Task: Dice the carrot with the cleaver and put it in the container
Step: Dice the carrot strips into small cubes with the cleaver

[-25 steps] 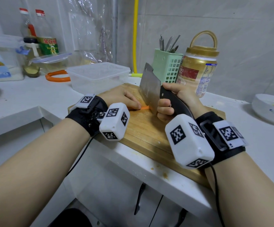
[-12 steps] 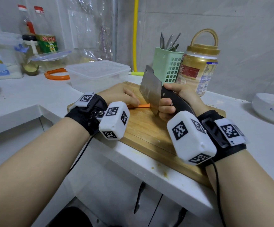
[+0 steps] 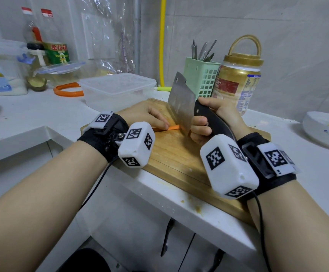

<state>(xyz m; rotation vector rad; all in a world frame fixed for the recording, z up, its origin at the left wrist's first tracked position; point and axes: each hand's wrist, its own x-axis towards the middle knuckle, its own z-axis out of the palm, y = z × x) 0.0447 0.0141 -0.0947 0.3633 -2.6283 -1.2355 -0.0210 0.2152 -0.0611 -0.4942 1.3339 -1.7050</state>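
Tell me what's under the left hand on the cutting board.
The left hand rests on an orange carrot piece lying on the cutting board; only its end shows beside the cleaver. The rest is covered.

Orange carrot — steel-grey cleaver, black handle — tan board.
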